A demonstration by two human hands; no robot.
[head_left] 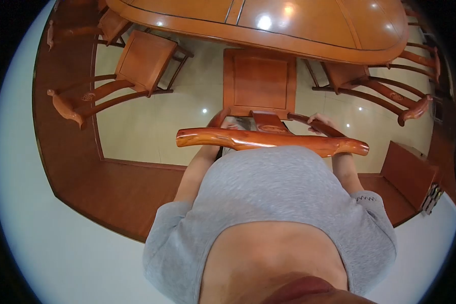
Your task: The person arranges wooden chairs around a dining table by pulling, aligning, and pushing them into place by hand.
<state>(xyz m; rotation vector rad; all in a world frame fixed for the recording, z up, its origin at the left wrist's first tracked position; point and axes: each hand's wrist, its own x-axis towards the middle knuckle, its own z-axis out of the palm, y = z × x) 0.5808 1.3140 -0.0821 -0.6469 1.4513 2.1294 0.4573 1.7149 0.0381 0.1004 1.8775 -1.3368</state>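
Note:
A wooden chair (259,83) stands directly in front of me, its glossy top rail (268,140) crossing my chest. My right hand (321,123) is on the chair's right back post (334,130), with its fingers curled around it. On the left side, my left hand (232,124) shows only in part behind the top rail, close to the left back post (218,119) and the central back slat (269,122). A greyish patch (246,122), perhaps cloth, lies beside it. I cannot make out whether the left fingers hold it.
A large polished table (309,25) stands ahead, over the front of the chair seat. More wooden chairs stand at left (143,58) and right (347,76). A brown box-like cabinet (408,172) is at the right. Pale tiles (137,134) have a dark wooden border (121,187).

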